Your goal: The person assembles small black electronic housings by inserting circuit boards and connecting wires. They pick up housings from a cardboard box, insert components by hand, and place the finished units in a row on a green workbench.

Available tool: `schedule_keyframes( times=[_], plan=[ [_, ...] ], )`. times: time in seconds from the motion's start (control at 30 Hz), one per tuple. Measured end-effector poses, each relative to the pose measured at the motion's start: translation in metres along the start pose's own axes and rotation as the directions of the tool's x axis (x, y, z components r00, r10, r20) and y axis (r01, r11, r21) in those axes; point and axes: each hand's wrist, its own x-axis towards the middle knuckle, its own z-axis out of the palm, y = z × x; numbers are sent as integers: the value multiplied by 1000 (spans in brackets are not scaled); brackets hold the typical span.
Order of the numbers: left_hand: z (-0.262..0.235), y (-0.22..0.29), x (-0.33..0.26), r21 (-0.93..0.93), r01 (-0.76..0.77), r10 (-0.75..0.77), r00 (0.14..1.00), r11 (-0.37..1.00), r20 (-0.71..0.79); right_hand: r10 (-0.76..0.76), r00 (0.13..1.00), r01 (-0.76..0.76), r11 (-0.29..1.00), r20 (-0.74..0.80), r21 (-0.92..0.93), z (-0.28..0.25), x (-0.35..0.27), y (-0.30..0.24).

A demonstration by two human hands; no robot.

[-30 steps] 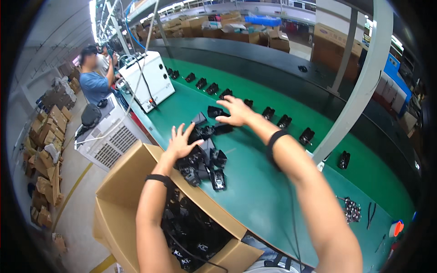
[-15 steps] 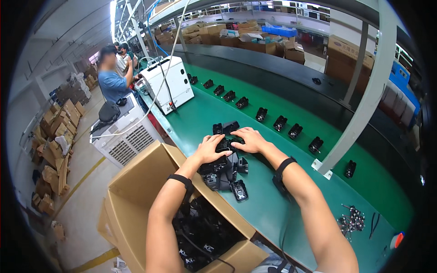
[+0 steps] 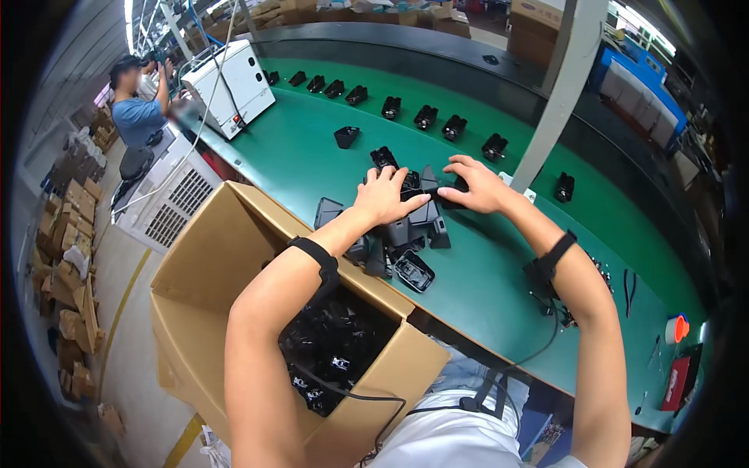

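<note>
A heap of black plastic housings point(image 3: 397, 232) lies on the green worktable, some shell-like and some angular. My left hand point(image 3: 382, 196) rests over the heap with fingers and thumb spread, touching the pieces beneath. To its right, my right hand point(image 3: 485, 187) grips a black plastic housing point(image 3: 456, 187) between thumb and fingers; most of that piece is hidden. An open-faced black shell point(image 3: 413, 271) sits at the near edge of the heap. A single dark angular housing point(image 3: 347, 137) stands apart, farther back.
An open cardboard box point(image 3: 374, 292) of black parts stands against the table's near edge. Black assemblies point(image 3: 425, 117) line the green strip behind. A metal post point(image 3: 555, 101) rises at right, near pliers point(image 3: 629, 293). A white machine point(image 3: 228, 87) stands far left, a person point(image 3: 138, 117) beyond.
My view has shifted to the right. My hands have moved apart, the right one away from the heap with a housing. A single housing now stands apart behind the heap.
</note>
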Motion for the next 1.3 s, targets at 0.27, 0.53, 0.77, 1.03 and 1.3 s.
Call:
schedule_keyframes(
  times=[0.27, 0.53, 0.77, 1.03, 1.3],
  plan=[
    [-34, -5, -42, -78, -315, 307, 946, 946, -103, -69, 996, 72, 995, 48, -64, -24, -97, -36],
    [-58, 81, -91, -41, -580, 579, 814, 813, -38, 100, 980, -76, 987, 171, -145, -26, -123, -26],
    [-30, 145, -40, 465, -424, 426, 899, 778, 107, 33, 998, -20, 981, 61, -194, -40, -140, -27],
    [1, 126, 1, 421, -468, 364, 880, 777, 306, 302, 946, -309, 950, -116, -43, -142, -263, 35],
    [8, 206, -15, -21, -607, 592, 766, 795, 249, 426, 900, -432, 899, -92, -70, -139, -281, 63]
  ],
)
